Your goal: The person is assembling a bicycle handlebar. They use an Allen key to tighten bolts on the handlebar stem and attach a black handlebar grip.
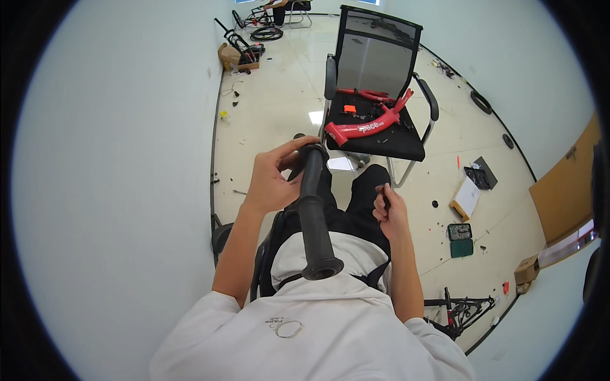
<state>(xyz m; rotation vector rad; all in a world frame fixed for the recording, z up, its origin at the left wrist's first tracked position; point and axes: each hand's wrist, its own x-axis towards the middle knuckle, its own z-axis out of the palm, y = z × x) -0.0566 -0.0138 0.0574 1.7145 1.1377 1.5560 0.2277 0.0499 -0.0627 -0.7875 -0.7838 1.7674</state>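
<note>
A black bicycle handlebar [311,174] rises over my lap, its flared rubber grip [316,241] pointing toward my chest. My left hand [270,180] is closed round the far part of the bar, with thumb and fingers on either side. Above my right thigh, my right hand [393,214] is closed, and a small dark piece shows between its fingers; its kind is too hidden to tell. Facing me, a black mesh chair [378,57] bears a red bicycle frame part [365,129] and an orange-red object [349,109] on its seat.
On the floor to my right lie a green case [462,247], a white box [466,198] and a black bicycle frame [454,311]. Tyres lie by the right wall. A cardboard box [230,57] with bike parts stands far left; another person sits beyond it.
</note>
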